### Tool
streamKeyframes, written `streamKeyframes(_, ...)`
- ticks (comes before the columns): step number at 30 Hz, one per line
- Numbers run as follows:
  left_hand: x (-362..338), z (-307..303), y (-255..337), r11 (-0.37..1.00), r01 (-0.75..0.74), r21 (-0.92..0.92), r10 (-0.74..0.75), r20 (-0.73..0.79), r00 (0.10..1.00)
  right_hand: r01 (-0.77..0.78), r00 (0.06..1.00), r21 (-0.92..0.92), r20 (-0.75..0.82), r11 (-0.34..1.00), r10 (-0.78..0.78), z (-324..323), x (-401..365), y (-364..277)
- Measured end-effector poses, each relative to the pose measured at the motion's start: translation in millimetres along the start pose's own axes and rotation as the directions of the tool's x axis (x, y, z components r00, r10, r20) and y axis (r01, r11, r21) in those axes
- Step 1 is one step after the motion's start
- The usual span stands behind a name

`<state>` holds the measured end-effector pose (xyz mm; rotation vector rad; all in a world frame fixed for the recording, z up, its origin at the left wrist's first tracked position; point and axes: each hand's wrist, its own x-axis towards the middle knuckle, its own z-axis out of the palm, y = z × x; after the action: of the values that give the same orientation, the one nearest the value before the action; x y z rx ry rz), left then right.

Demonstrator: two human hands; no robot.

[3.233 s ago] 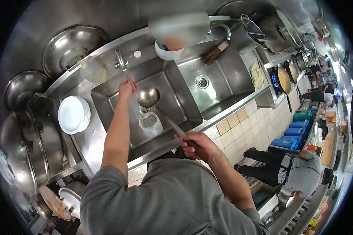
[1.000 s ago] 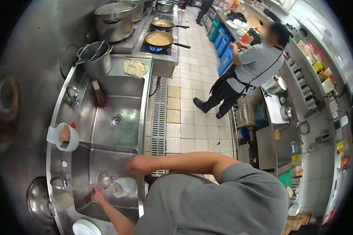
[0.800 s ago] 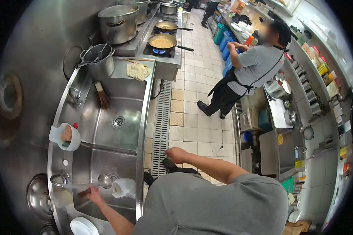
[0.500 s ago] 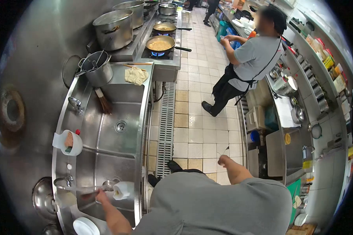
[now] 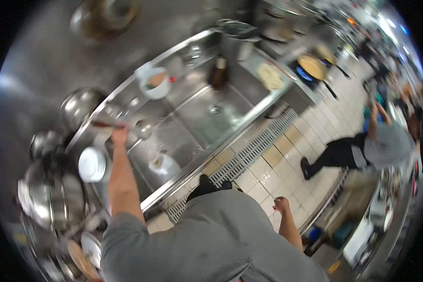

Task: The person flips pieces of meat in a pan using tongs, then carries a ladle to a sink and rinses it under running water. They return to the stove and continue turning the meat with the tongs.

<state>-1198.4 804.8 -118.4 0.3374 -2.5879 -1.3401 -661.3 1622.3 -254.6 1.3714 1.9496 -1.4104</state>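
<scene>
The view is motion-blurred. My left hand reaches out to the tap at the back of the left sink basin and grips a thin dark bar there. A metal ladle rests in the basin just right of that hand. A white jug stands in the same basin, nearer to me. My right hand hangs by my side over the tiled floor, fingers curled, with nothing visible in it.
A stack of white plates sits left of the sink, with large steel pots beyond. The second basin, a brush, a rag and a pan on a flame lie to the right. Another person stands in the aisle.
The view has swung back from the aisle toward the sink. My right hand dropped from the sink edge to my side. My left hand stayed at the tap.
</scene>
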Motion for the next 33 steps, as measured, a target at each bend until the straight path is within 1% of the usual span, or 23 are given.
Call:
streamKeyframes(1, -42, -4, 77, 0.969, 0.047, 0.242, -0.004, -0.175, 0.984, 0.028, 0.999, 0.001, 0.019, 1.0, -0.028, 6, 8, -12)
streamKeyframes(2, -29, -7, 59, 0.996, -0.049, 0.073, 0.056, -0.089, 0.994, 0.046, 0.998, -0.008, 0.03, 0.999, -0.046, 13, 11, -26)
streamKeyframes(5, -28, -9, 70, 0.985, -0.109, 0.137, 0.123, -0.103, 0.987, 0.103, 0.993, -0.099, 0.062, 0.99, -0.097, 27, 20, -48)
streamKeyframes(6, -25, -6, 66, 0.984, -0.148, 0.102, 0.157, -0.087, 0.984, 0.175, 0.983, -0.272, 0.102, 0.946, -0.152, 28, 32, -46)
streamKeyframes(7, -31, 0, 79, 0.981, -0.187, 0.058, 0.19, -0.071, 0.979, 0.168, 0.985, -0.287, 0.09, 0.943, -0.148, 30, 38, -52)
streamKeyframes(8, -40, 5, 91, 0.997, -0.072, 0.015, 0.073, -0.067, 0.995, 0.197, 0.98, -0.337, 0.098, 0.921, -0.173, 30, 42, -56)
streamKeyframes(9, -44, 7, 95, 0.998, -0.07, 0.001, 0.07, -0.06, 0.996, 0.266, 0.964, -0.435, 0.13, 0.86, -0.232, 33, 26, -83)
streamKeyframes(11, -46, 9, 95, 0.964, -0.133, 0.229, 0.121, 0.07, 0.99, 0.424, 0.903, -0.565, 0.204, 0.708, -0.378, 43, -10, -142)
streamKeyframes(12, -45, 13, 100, 0.909, 0.024, 0.417, -0.045, 0.04, 0.998, 0.538, 0.838, -0.525, 0.25, 0.659, -0.485, 47, 10, -137)
streamKeyframes(13, -36, 22, 52, 0.882, -0.042, 0.469, 0.066, -0.034, 0.997, 0.643, 0.758, -0.484, 0.292, 0.594, -0.583, 50, 33, -129)
streamKeyframes(15, -27, 23, 23, 0.928, -0.056, 0.368, 0.08, -0.05, 0.996, 0.481, 0.875, -0.241, 0.19, 0.843, -0.445, 65, 34, -162)
streamKeyframes(17, -20, 11, 33, 0.918, 0.219, 0.33, -0.235, 0.008, 0.972, 0.486, 0.869, -0.149, 0.183, 0.861, -0.459, 74, -18, -230)
streamKeyframes(18, -29, 13, 42, 0.961, -0.121, 0.247, 0.134, -0.033, 0.99, 0.498, 0.856, -0.079, 0.202, 0.863, -0.476, 81, -23, -250)
streamKeyframes(20, -43, 4, 70, 0.938, -0.264, 0.225, 0.251, 0.086, 0.964, 0.559, 0.805, 0.005, 0.237, 0.829, -0.544, 94, -21, -279)
streamKeyframes(22, -21, 18, 21, 0.99, -0.06, 0.13, 0.083, -0.179, 0.98, 0.621, 0.742, 0.054, 0.281, 0.782, -0.609, 100, -20, -320)
streamKeyframes(24, -27, 26, 11, 0.997, -0.053, 0.051, 0.061, -0.168, 0.984, 0.633, 0.715, 0.111, 0.294, 0.766, -0.634, 102, -38, -364)
streamKeyframes(25, -51, 36, 50, 0.987, -0.141, 0.071, 0.152, -0.195, 0.969, 0.624, 0.696, 0.146, 0.341, 0.767, -0.631, 100, -42, -385)
streamKeyframes(27, -94, 57, 107, 0.954, -0.256, 0.155, 0.275, -0.112, 0.955, 0.622, 0.666, 0.192, 0.38, 0.759, -0.642, 93, -46, -425)
streamKeyframes(28, -103, 66, 111, 0.933, -0.287, 0.217, 0.293, 0.001, 0.956, 0.601, 0.622, 0.252, 0.45, 0.759, -0.641, 88, -47, -443)
streamKeyframes(29, -112, 86, 129, 0.94, -0.319, 0.119, 0.323, -0.014, 0.946, 0.574, 0.568, 0.307, 0.518, 0.759, -0.64, 83, -49, -459)
streamKeyframes(30, -127, 110, 152, 0.937, -0.348, 0.021, 0.349, -0.032, 0.937, 0.577, 0.562, 0.315, 0.516, 0.754, -0.646, 77, -51, -475)
streamKeyframes(32, -157, 142, 240, 0.922, -0.375, 0.095, 0.379, -0.032, 0.925, 0.504, 0.45, 0.407, 0.63, 0.762, -0.633, 63, -56, -506)
streamKeyframes(33, -166, 160, 277, 0.904, -0.393, 0.166, 0.403, -0.028, 0.915, 0.506, 0.44, 0.416, 0.629, 0.756, -0.641, 55, -55, -520)
